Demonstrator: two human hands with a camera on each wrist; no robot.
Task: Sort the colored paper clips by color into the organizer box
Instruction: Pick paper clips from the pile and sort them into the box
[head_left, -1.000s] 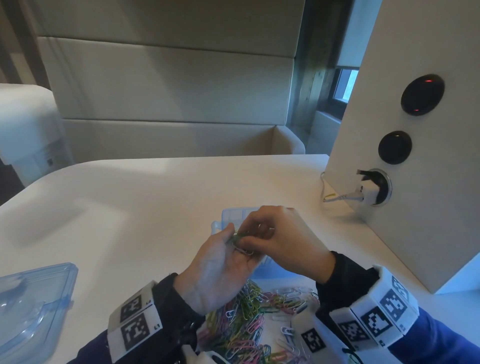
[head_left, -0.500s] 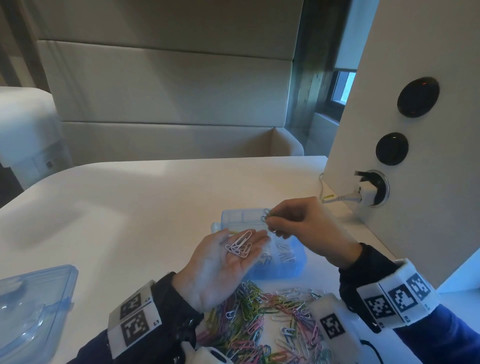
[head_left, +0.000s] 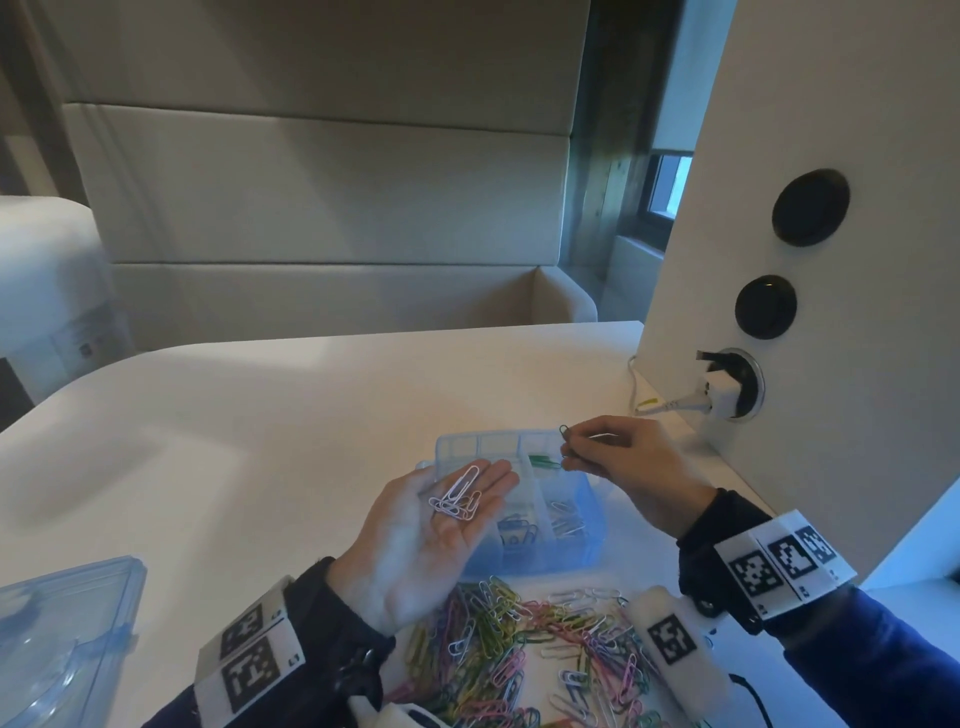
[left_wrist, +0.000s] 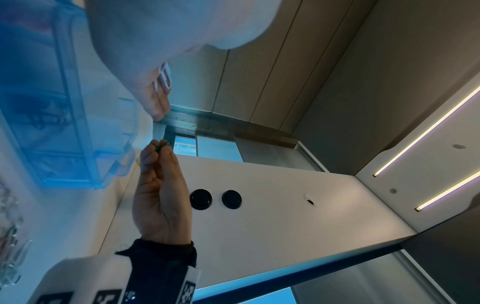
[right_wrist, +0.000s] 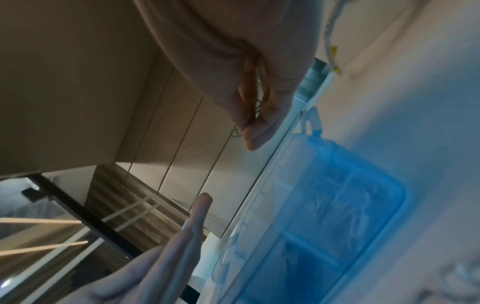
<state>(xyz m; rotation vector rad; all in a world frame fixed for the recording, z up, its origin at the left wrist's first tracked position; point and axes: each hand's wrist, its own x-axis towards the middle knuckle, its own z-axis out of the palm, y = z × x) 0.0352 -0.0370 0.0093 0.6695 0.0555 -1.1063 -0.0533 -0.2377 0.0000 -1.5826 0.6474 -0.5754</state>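
My left hand (head_left: 415, 540) lies palm up over the near left corner of the clear blue organizer box (head_left: 587, 545), with several pale pink and white clips (head_left: 457, 496) resting on its straight fingers. My right hand (head_left: 569, 447) hovers above the box's far right compartment and pinches a dark green clip (head_left: 564, 431). More green clips (head_left: 543, 461) lie in that far compartment. Dark and white clips fill nearer compartments. A mixed pile of colored clips (head_left: 524, 654) covers the table in front of the box. In the left wrist view the right hand's fingertips (left_wrist: 158, 147) pinch the green clip.
The box's clear blue lid (head_left: 57, 639) lies at the table's left front edge. A white panel (head_left: 831, 260) with two black round caps and a plugged-in white cable (head_left: 670, 402) stands close on the right. A cushioned bench backs the table.
My right hand left the left palm with a green clip and moved right and away, over the box's far right compartment. The left hand stays palm up with its clips.
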